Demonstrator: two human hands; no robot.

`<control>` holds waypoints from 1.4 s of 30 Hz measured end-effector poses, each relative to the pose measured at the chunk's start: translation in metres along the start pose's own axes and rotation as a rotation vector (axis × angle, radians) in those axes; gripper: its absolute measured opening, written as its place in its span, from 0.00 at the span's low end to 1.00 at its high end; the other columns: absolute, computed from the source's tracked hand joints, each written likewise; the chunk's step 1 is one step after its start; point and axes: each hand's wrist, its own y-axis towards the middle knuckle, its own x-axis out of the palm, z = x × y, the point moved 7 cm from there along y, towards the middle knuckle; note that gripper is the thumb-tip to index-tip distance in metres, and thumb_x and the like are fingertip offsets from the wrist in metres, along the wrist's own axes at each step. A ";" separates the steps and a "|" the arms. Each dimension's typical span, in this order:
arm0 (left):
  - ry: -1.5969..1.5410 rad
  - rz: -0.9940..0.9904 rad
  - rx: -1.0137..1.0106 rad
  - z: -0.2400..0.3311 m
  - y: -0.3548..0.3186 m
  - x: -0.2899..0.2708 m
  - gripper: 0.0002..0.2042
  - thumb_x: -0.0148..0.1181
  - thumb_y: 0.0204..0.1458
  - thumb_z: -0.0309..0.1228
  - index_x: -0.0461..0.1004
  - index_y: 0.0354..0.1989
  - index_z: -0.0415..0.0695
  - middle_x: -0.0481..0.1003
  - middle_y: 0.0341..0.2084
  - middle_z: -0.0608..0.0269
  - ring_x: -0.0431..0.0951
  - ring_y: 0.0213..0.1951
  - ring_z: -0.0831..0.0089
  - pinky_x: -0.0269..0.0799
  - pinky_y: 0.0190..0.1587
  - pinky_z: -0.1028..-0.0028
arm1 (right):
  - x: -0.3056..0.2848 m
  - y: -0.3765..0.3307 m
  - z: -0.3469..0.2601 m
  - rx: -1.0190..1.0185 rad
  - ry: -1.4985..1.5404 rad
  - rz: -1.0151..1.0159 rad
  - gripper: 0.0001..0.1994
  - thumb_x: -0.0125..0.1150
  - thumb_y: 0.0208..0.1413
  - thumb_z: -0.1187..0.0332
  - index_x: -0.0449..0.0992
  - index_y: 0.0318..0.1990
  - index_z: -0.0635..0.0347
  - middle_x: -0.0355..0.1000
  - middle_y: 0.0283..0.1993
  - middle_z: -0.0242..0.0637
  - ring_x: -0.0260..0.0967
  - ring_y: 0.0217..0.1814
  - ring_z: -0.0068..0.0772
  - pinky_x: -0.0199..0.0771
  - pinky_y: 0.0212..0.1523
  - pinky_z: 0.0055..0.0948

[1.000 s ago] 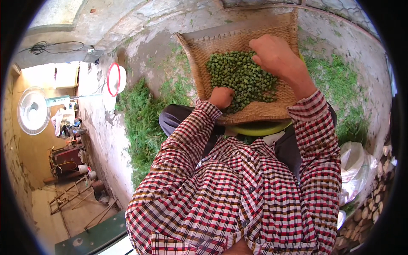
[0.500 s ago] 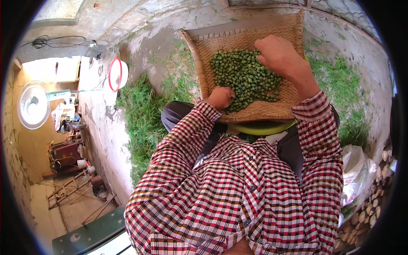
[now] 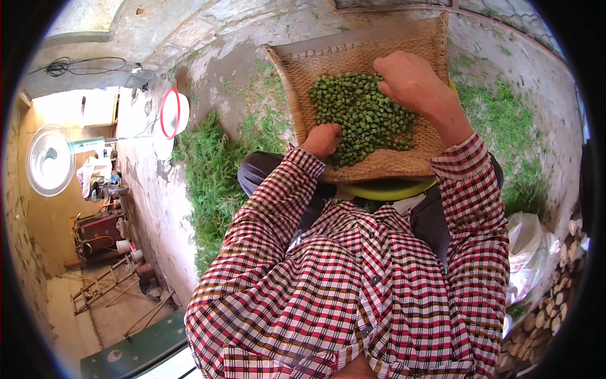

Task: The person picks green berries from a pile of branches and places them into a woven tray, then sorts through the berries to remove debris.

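Note:
A woven winnowing tray (image 3: 303, 120) rests over my lap, tilted, with a heap of small round green pods (image 3: 360, 114) spread across its middle. My left hand (image 3: 322, 140) is closed, fingers curled inward, at the near left edge of the heap. Whatever its fingers may hold is hidden. Over the far right side of the pods, my right hand (image 3: 413, 82) is also closed, its fingertips turned down and out of sight behind the knuckles. Beneath the tray's near edge shows the rim of a yellow-green basin (image 3: 391, 191).
Cut green plants (image 3: 211, 170) lie in a pile at left, with more greenery (image 3: 505, 126) scattered at right. A white plastic sack (image 3: 530, 256) stands beside stacked cut wood (image 3: 546, 322) at lower right. A pale wall and a red-rimmed white tub (image 3: 172, 114) are on the left.
My left hand has lifted slightly, up and to the left off the pods. My right hand has shifted a little leftward, and the tray appears slightly farther left.

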 end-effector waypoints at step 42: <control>-1.662 0.117 0.176 0.073 -0.015 -0.077 0.01 0.48 0.53 0.23 0.67 0.31 0.40 0.70 0.24 0.65 0.70 0.24 0.77 0.68 0.31 0.77 | 0.009 0.007 -0.036 -0.162 0.392 -0.063 0.09 0.57 0.41 0.71 0.69 0.30 0.66 0.70 0.29 0.48 0.68 0.33 0.49 0.68 0.34 0.40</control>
